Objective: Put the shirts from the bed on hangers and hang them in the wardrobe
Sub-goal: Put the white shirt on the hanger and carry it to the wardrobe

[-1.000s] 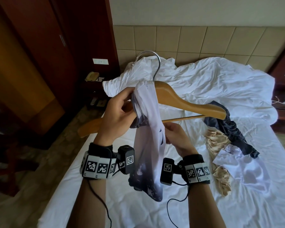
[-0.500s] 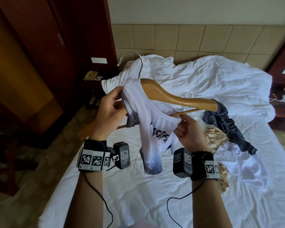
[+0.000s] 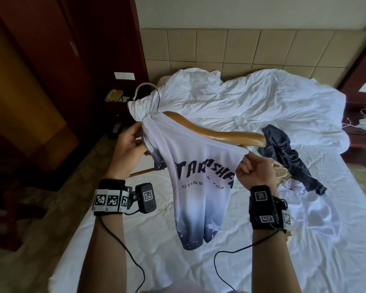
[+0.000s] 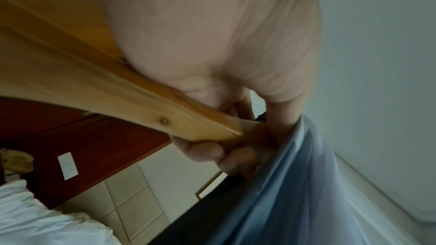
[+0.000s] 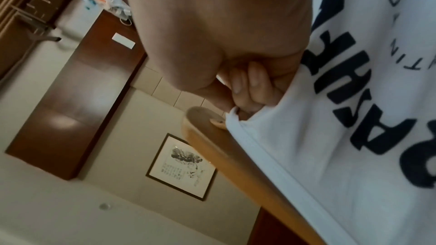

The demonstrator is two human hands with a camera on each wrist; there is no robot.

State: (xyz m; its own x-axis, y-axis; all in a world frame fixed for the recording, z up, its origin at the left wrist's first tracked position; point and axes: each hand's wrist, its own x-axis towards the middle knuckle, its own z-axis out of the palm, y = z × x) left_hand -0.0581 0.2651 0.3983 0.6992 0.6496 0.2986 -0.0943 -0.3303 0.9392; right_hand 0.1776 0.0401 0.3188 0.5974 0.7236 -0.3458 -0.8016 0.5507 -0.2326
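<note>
I hold a wooden hanger (image 3: 220,134) with a metal hook (image 3: 148,92) above the bed. A white shirt (image 3: 201,199) with dark lettering and a blue-grey hem hangs from it, spread across the front. My left hand (image 3: 127,149) grips the hanger's left arm (image 4: 132,96) together with the shirt's edge (image 4: 295,174). My right hand (image 3: 251,168) pinches the shirt's neckline (image 5: 238,120) just below the hanger's right end (image 5: 200,116). More clothes lie on the bed to the right: a dark garment (image 3: 287,157), a beige one (image 3: 281,174) and a white one (image 3: 317,210).
The white bed sheet (image 3: 156,261) fills the lower view, with a crumpled duvet (image 3: 251,98) by the padded headboard (image 3: 241,51). Dark wooden wardrobe doors (image 3: 51,60) stand at the left. A nightstand with a phone (image 3: 114,96) sits beside them, another nightstand (image 3: 363,132) at the right.
The bunched shirt has been pulled open across the hanger, so its lettering shows. My right hand moved up and right along the hanger's right arm. The hanger shifted left.
</note>
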